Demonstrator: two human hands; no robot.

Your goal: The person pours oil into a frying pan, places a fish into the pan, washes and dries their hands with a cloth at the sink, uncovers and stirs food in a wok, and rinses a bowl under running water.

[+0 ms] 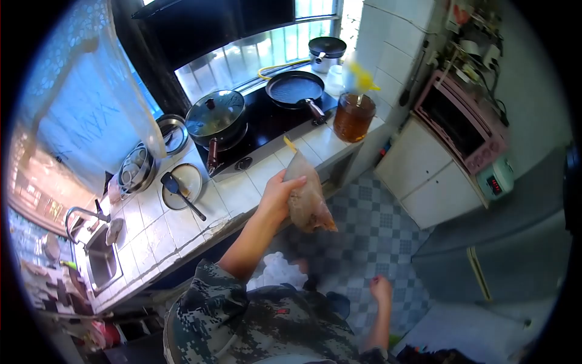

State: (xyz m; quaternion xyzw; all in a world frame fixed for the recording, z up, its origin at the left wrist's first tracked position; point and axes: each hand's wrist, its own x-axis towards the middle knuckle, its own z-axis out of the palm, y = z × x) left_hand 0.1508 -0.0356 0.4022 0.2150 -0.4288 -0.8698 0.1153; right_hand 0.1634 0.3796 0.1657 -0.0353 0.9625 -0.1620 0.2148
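Observation:
My left hand (pixel 284 193) is closed round a translucent plastic bag (pixel 306 197), held up over the floor in front of the counter edge. A yellow tip sticks out at the bag's top, and something pinkish-brown shows at its lower end; I cannot make out what. Lower right, my right hand (pixel 381 287) hangs above the floor with its fingers curled in. A small reddish spot shows at those fingers, too small to name. Nearest the bag is the white tiled counter (pixel 267 173) with the black cooktop (pixel 257 121).
A lidded wok (pixel 215 118) and a frying pan (pixel 295 89) stand on the cooktop. Right of them is a jar of amber liquid (pixel 354 118). A plate (pixel 191 182) carries a black spatula (pixel 182 193). The sink (pixel 103 261) is left; a pink oven (pixel 458 124) and grey fridge (pixel 503 255) stand right.

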